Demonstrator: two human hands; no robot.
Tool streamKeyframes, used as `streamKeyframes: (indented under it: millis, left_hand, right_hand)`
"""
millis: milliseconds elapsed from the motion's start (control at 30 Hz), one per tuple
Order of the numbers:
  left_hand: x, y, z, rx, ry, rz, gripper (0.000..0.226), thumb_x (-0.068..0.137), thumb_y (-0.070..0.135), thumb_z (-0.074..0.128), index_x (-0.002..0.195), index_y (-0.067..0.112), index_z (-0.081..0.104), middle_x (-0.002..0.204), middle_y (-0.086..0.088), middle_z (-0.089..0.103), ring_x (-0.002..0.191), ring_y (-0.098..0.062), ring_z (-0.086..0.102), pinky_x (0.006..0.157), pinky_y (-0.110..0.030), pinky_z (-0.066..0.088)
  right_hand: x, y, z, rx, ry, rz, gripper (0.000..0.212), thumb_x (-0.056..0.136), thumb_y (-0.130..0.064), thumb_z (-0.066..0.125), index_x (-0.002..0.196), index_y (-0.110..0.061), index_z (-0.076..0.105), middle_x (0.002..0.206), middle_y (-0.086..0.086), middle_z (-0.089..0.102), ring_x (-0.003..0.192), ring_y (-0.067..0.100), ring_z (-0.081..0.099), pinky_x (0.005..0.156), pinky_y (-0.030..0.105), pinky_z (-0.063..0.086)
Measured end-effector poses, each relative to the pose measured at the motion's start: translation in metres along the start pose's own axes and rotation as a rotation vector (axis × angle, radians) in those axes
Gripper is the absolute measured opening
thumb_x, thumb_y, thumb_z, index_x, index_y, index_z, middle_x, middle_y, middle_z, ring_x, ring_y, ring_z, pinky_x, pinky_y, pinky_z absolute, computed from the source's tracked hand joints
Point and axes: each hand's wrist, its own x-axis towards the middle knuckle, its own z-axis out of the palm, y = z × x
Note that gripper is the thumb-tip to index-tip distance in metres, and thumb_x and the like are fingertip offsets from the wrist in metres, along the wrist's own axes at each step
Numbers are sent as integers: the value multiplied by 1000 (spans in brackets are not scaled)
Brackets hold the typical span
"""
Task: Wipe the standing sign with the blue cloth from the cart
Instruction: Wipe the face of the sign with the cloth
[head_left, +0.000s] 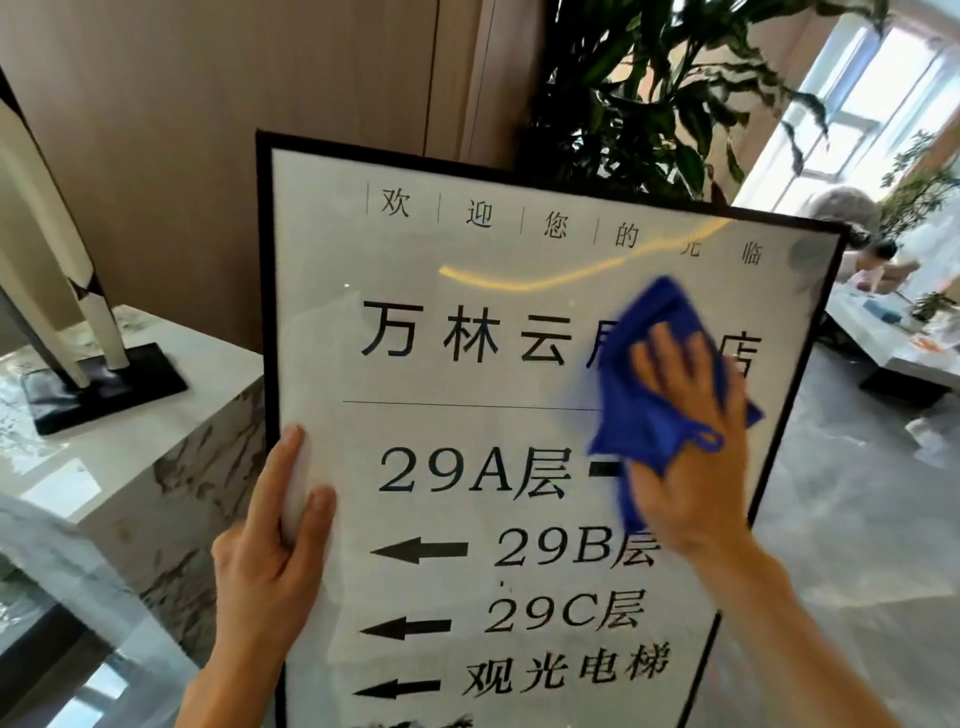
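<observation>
Pressing the blue cloth (654, 374) flat under spread fingers, the right hand (691, 431) works the sign's (441, 291) right middle; the left hand (275, 540) grips its left edge. The tall panel stands directly ahead, the unwiped lower face nearest the right hand.

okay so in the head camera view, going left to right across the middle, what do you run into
Black sculpture base on the marble counter → left hand gripping the sign's left edge → standing sign → right hand pressing the blue cloth on the glass → low white table.
</observation>
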Motion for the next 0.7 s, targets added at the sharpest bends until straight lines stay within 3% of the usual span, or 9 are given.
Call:
streamKeyframes:
  millis: [33, 100, 233, 267, 400, 467, 567, 633, 700]
  left_hand:
    - [0, -1, 1, -6, -11, -5, 48, 94, 72, 34, 141, 65, 30, 63, 26, 61, 43, 7, 49, 49, 2, 36]
    - [-1, -3, 2, -8, -21, -20, 53, 94, 70, 37, 145, 57, 31, 56, 16, 60, 48, 10, 54, 50, 2, 40]
    - [-7, -11, 3, -6, -7, -15, 51, 92, 53, 46, 135, 72, 27, 74, 31, 65, 62, 18, 58, 58, 5, 41]
    - [-10, -13, 2, -15, -14, -8, 50, 92, 55, 45, 135, 73, 27, 77, 32, 66, 61, 14, 58, 56, 3, 42]
    - [-24, -22, 1, 9, -15, 10, 51, 91, 52, 43, 132, 76, 26, 58, 7, 58, 55, -16, 57, 42, -16, 41]
    - [-26, -25, 3, 31, -33, -7, 50, 90, 52, 43, 131, 76, 26, 62, 13, 63, 60, -4, 61, 48, -14, 46]
    - [-25, -28, 6, 10, -66, -41, 50, 92, 48, 43, 132, 75, 27, 85, 52, 57, 67, 24, 55, 59, 4, 41]
    - [-27, -29, 6, -28, -57, -49, 51, 94, 45, 44, 134, 72, 27, 92, 58, 52, 72, 29, 52, 64, 6, 39]
    - [-28, -31, 7, -37, -44, -28, 52, 95, 41, 44, 136, 69, 27, 97, 60, 49, 76, 32, 51, 67, 8, 38]
  right_hand:
    - [1, 16, -6, 23, 16, 29, 69, 91, -33, 44, 156, -18, 27, 167, -5, 19, 156, 21, 10, 126, 51, 4]
    - [1, 34, -13, 58, 40, 72, 67, 93, -30, 42, 157, -19, 26, 167, -10, 15, 156, 21, 9, 125, 55, 6]
    - [-4, 16, -5, 58, 136, 215, 59, 103, -40, 35, 157, -20, 27, 165, -13, 14, 156, 20, 7, 124, 57, 7]
    - [-7, 6, 0, 58, 141, 236, 60, 102, -40, 37, 158, -22, 26, 166, -15, 11, 156, 20, 5, 124, 56, 6]
    - [-39, -36, 22, 44, 109, 208, 68, 92, -39, 45, 157, -27, 27, 168, -14, 13, 157, 23, 6, 123, 61, 6]
    - [-68, -70, 39, 29, 58, 143, 74, 88, -40, 48, 157, -28, 26, 168, -12, 13, 156, 24, 7, 123, 60, 3]
    - [-120, -131, 65, 47, -57, 25, 70, 94, -44, 42, 159, -33, 17, 168, -15, 9, 156, 21, 8, 123, 58, -2]
    - [-150, -165, 78, 32, -128, -64, 63, 98, -46, 32, 158, -35, 17, 167, -16, 12, 156, 17, 9, 124, 54, -2]
    - [-167, -186, 85, -12, -185, -91, 69, 93, -46, 37, 158, -37, 17, 163, -17, 20, 156, 13, 10, 125, 51, 0]
